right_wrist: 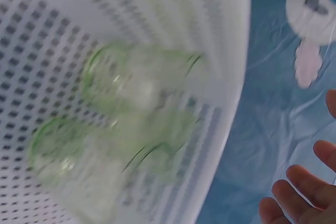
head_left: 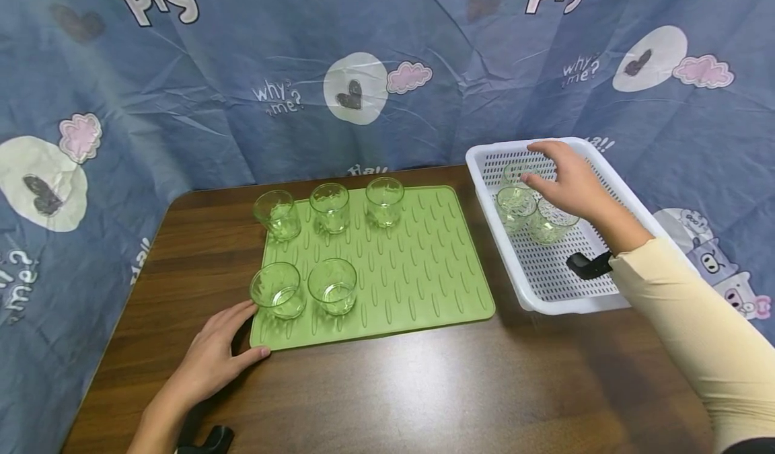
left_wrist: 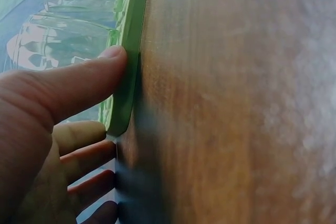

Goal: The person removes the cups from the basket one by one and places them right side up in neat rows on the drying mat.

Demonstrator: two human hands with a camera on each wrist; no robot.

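My left hand point(head_left: 214, 353) rests at the front left corner of a green ribbed mat point(head_left: 418, 272), its thumb point(left_wrist: 86, 80) along the mat's edge and its other fingers extended. Its fingertips are right beside the nearest clear glass point(head_left: 280, 296). Several clear glasses stand upright on the mat, two in the front row and three along the back, with the back left glass point(head_left: 280, 218) at the mat's edge. Over the white basket point(head_left: 514, 266), my right hand point(head_left: 572, 181) hovers with thumb and fingers spread, holding nothing. Below it are three glasses point(right_wrist: 136, 77) inside the basket.
A brown wooden table point(head_left: 387, 380) carries the mat and, to its right, the basket with raised, slotted walls. A blue printed cloth point(head_left: 424, 124) hangs behind the table and down its sides.
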